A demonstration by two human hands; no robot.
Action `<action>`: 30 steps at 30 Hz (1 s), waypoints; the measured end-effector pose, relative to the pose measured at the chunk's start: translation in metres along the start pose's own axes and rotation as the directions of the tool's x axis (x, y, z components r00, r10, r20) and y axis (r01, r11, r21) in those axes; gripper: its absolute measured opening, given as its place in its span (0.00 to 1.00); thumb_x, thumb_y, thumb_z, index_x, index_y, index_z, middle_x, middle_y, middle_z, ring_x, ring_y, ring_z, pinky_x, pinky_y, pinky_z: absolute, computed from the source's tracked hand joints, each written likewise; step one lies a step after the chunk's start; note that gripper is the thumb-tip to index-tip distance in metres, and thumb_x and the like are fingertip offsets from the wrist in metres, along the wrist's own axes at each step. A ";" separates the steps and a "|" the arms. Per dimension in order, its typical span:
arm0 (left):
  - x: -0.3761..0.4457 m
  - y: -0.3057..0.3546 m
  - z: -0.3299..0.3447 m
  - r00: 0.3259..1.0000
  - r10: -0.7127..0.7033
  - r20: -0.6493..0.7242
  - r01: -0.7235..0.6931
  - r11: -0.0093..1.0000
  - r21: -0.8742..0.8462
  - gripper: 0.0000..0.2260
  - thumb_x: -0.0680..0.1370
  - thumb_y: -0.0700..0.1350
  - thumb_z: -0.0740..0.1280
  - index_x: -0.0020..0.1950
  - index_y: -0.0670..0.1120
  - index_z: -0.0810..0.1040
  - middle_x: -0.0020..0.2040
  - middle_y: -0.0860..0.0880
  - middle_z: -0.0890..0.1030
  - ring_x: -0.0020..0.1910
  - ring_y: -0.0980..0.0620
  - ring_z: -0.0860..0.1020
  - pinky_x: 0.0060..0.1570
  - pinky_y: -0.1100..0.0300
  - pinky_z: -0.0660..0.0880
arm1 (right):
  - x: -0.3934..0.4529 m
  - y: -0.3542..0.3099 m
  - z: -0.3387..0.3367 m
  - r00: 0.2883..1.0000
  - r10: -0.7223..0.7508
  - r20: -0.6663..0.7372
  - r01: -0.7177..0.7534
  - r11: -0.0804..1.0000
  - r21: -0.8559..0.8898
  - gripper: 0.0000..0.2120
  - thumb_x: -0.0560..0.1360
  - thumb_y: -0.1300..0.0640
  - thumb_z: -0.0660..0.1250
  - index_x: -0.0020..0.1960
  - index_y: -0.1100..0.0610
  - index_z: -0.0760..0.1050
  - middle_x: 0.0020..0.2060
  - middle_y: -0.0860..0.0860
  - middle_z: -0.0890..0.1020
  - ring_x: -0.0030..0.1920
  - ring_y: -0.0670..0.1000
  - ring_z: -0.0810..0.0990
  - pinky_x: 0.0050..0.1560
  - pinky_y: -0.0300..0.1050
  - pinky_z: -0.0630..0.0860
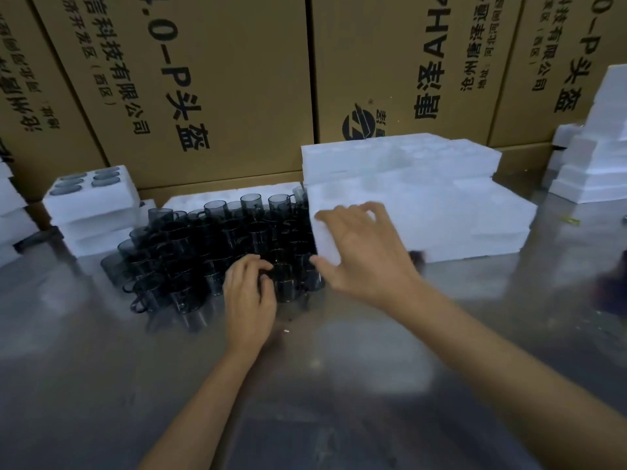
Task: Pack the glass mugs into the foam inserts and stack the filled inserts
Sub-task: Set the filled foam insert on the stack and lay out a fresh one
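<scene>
Several dark smoked-glass mugs [190,252] stand crowded together on the steel table, left of centre. My left hand [249,296] reaches into their near edge, fingers curled around one mug [283,283]. My right hand [364,252] grips the near left corner of a white foam insert [441,222], thumb under the edge and fingers on top. That insert lies on a pile of others, with another foam insert [400,157] behind it. A filled foam insert [91,195] holding mugs tops a stack at the far left.
Tall cardboard boxes [210,89] wall off the back of the table. More white foam pieces [597,164] are piled at the right edge and at the far left edge [10,212]. The shiny steel table [305,385] spreads out in front of me.
</scene>
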State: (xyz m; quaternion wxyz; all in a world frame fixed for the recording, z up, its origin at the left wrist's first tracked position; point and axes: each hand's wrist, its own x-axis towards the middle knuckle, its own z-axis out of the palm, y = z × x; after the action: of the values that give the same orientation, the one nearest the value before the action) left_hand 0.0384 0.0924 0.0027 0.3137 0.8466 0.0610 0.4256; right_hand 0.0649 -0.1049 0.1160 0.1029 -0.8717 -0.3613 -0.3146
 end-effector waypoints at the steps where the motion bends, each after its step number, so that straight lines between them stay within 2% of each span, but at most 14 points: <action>1: 0.000 -0.005 -0.005 1.000 -0.008 0.007 0.008 1.000 0.015 0.09 0.78 0.33 0.62 0.53 0.42 0.78 0.59 0.47 0.76 0.64 0.48 0.70 0.66 0.54 0.65 | -0.013 -0.017 0.003 1.000 -0.016 0.003 0.016 1.000 0.009 0.22 0.73 0.44 0.69 0.61 0.56 0.75 0.50 0.51 0.81 0.53 0.56 0.78 0.64 0.51 0.58; 5: -0.005 -0.011 -0.021 0.997 -0.074 0.037 0.074 0.997 0.010 0.11 0.78 0.32 0.60 0.53 0.44 0.78 0.56 0.51 0.75 0.60 0.52 0.69 0.59 0.61 0.65 | -0.065 -0.062 0.019 0.997 0.022 0.072 -0.028 0.996 0.080 0.19 0.73 0.42 0.66 0.57 0.54 0.76 0.46 0.48 0.80 0.48 0.53 0.78 0.62 0.50 0.61; 10: -0.004 -0.011 -0.023 0.985 -0.161 0.058 0.166 0.981 -0.099 0.10 0.80 0.34 0.60 0.55 0.46 0.78 0.51 0.53 0.76 0.50 0.50 0.75 0.50 0.56 0.73 | -0.111 -0.094 0.035 0.990 -0.011 0.141 -0.018 0.979 0.205 0.19 0.73 0.42 0.65 0.59 0.53 0.76 0.45 0.45 0.79 0.45 0.50 0.77 0.60 0.50 0.64; 13: -0.003 -0.009 -0.022 0.978 -0.193 0.080 0.204 0.963 -0.177 0.09 0.81 0.37 0.60 0.54 0.48 0.78 0.52 0.53 0.78 0.48 0.55 0.77 0.48 0.63 0.73 | -0.114 -0.101 0.034 0.987 -0.047 0.156 0.002 0.961 0.278 0.19 0.76 0.42 0.63 0.60 0.52 0.77 0.45 0.44 0.79 0.47 0.48 0.76 0.62 0.48 0.65; 15: -0.002 -0.008 -0.023 0.970 -0.235 0.070 0.245 0.934 -0.260 0.09 0.81 0.38 0.61 0.52 0.48 0.78 0.50 0.53 0.81 0.47 0.58 0.78 0.47 0.67 0.74 | -0.108 -0.104 0.030 0.979 -0.104 0.173 0.041 0.941 0.336 0.19 0.80 0.41 0.60 0.61 0.52 0.77 0.46 0.45 0.79 0.47 0.48 0.75 0.62 0.47 0.65; 17: 0.002 -0.008 -0.025 0.946 -0.317 0.070 0.320 0.875 -0.363 0.09 0.81 0.38 0.60 0.50 0.48 0.79 0.47 0.52 0.82 0.45 0.58 0.79 0.47 0.63 0.76 | -0.095 -0.106 0.024 0.972 -0.168 0.165 0.090 0.912 0.400 0.20 0.81 0.41 0.57 0.60 0.52 0.79 0.46 0.45 0.79 0.48 0.48 0.74 0.60 0.46 0.66; 19: 0.006 -0.011 -0.027 0.916 -0.385 0.110 0.393 0.810 -0.436 0.08 0.81 0.37 0.61 0.49 0.46 0.79 0.44 0.49 0.83 0.41 0.56 0.80 0.46 0.59 0.77 | -0.074 -0.101 0.020 0.982 -0.157 0.109 0.097 0.899 0.427 0.19 0.81 0.43 0.57 0.56 0.52 0.81 0.45 0.47 0.80 0.47 0.49 0.74 0.56 0.47 0.67; 22: 0.007 -0.014 -0.031 0.900 -0.381 0.213 0.436 0.785 -0.440 0.06 0.80 0.37 0.63 0.49 0.41 0.80 0.40 0.49 0.83 0.40 0.56 0.81 0.43 0.62 0.77 | -0.031 -0.076 0.028 0.996 0.043 0.082 -0.077 0.880 0.469 0.12 0.79 0.51 0.60 0.53 0.52 0.81 0.48 0.48 0.81 0.50 0.51 0.75 0.55 0.52 0.69; 24: 0.006 -0.015 -0.030 0.885 -0.393 0.250 0.463 0.794 -0.394 0.06 0.79 0.37 0.64 0.48 0.43 0.80 0.40 0.49 0.83 0.40 0.58 0.81 0.43 0.65 0.76 | -0.001 -0.053 0.043 0.969 0.176 0.174 -0.236 0.870 0.433 0.11 0.79 0.56 0.62 0.56 0.53 0.82 0.53 0.49 0.81 0.57 0.53 0.73 0.60 0.54 0.69; 28: 0.004 -0.012 -0.024 0.805 -0.528 0.271 0.593 0.725 -0.350 0.07 0.80 0.40 0.64 0.47 0.49 0.80 0.42 0.48 0.83 0.40 0.52 0.80 0.45 0.54 0.76 | 0.045 -0.041 0.076 0.898 0.187 0.397 -0.322 0.897 0.305 0.11 0.77 0.58 0.64 0.54 0.51 0.83 0.56 0.51 0.82 0.64 0.55 0.71 0.67 0.52 0.67; 30: 0.005 -0.011 -0.024 0.788 -0.554 0.269 0.616 0.712 -0.338 0.06 0.80 0.41 0.64 0.49 0.48 0.80 0.45 0.46 0.83 0.44 0.47 0.80 0.48 0.51 0.77 | 0.059 -0.045 0.090 0.819 0.192 0.541 -0.383 0.885 0.266 0.09 0.75 0.56 0.67 0.53 0.53 0.83 0.59 0.54 0.81 0.66 0.56 0.71 0.67 0.51 0.70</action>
State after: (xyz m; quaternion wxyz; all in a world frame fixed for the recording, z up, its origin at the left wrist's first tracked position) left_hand 0.0252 0.1142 0.0099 0.6053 0.7275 0.2129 0.2431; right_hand 0.1082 -0.0019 0.0804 0.2121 -0.9334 -0.2891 0.0137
